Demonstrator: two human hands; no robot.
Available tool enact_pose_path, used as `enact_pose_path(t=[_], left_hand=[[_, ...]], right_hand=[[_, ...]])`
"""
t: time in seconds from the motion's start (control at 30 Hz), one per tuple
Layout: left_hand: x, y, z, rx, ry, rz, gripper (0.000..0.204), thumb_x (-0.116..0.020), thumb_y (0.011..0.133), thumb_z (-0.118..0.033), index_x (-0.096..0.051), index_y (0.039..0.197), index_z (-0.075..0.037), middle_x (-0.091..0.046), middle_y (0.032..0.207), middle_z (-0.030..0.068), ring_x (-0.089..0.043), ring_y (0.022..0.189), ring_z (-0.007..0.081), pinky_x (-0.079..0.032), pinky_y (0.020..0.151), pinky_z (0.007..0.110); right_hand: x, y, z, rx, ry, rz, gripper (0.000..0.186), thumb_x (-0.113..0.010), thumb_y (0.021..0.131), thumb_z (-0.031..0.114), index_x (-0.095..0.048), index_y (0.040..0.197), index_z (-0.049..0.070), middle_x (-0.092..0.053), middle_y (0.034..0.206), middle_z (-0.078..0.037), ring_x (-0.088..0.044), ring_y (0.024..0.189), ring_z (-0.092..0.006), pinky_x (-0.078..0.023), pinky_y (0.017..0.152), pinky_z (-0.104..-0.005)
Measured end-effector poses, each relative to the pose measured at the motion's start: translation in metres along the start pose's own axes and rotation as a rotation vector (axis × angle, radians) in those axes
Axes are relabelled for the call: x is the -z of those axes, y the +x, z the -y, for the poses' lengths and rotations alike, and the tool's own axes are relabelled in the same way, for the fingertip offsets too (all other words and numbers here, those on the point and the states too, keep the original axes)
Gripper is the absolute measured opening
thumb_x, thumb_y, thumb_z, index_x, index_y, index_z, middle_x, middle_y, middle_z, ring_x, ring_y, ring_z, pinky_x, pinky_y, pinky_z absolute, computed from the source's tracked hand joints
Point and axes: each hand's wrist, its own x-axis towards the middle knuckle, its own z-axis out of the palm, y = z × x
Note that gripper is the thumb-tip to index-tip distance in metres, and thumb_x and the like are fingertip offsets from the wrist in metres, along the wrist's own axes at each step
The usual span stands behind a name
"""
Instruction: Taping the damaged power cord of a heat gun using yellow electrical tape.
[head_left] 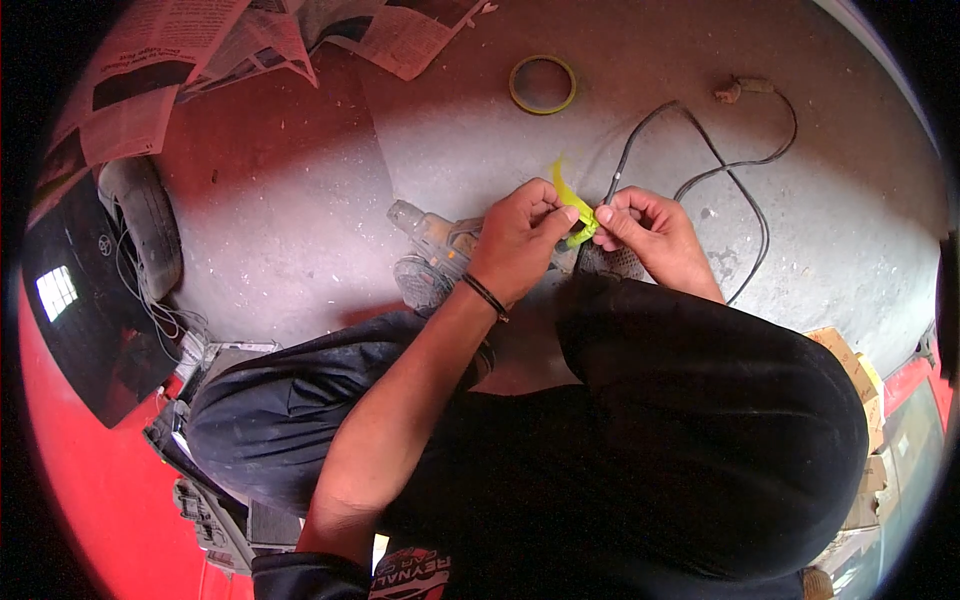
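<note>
My left hand (522,225) pinches bright yellow-green tape (566,185), with a loose end sticking up above the fingers. My right hand (640,222) pinches the taped spot on a black cord (624,152), close beside my left fingertips. The tape is bunched around that spot. Below my hands a worn, dusty power tool (432,240) with a round head lies on the floor, partly hidden by my left hand and my knees. The cord runs in loops across the floor to a plug end (740,90).
A tape roll (514,85) lies on the grey floor ahead. Newspaper sheets (400,35) are at the upper left. A dark glossy panel (95,320), a rounded dark object (140,210) and thin cables are on the left. Cardboard boxes (855,380) stand at the right.
</note>
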Motion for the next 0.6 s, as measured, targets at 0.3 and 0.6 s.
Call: enact_pose_path(t=[0.3,0.6], left_hand=[[-0.018,-0.012,-0.019,-0.127,0.030,-0.167,0.016,-0.074,0.110,-0.011,-0.070,0.114,0.003,-0.080,0.101,0.0081,-0.071,0.098,0.0093,-0.057,0.088,0.031],[-0.023,-0.020,-0.021,-0.524,0.431,-0.155,0.019,-0.075,0.100,-0.004,-0.076,0.118,-0.004,-0.079,0.114,0.0169,-0.078,0.107,0.0370,-0.061,0.095,0.040]], right_hand=[[-0.010,0.009,-0.009,-0.028,0.048,-0.074,0.033,-0.070,0.118,0.031,-0.075,0.117,-0.002,-0.078,0.097,-0.004,-0.075,0.089,-0.0114,-0.059,0.079,-0.0263],[-0.005,0.019,-0.017,0.020,-0.029,-0.041,0.035,-0.071,0.118,0.034,-0.077,0.115,-0.001,-0.079,0.095,-0.005,-0.072,0.084,-0.0106,-0.058,0.077,-0.0273]])
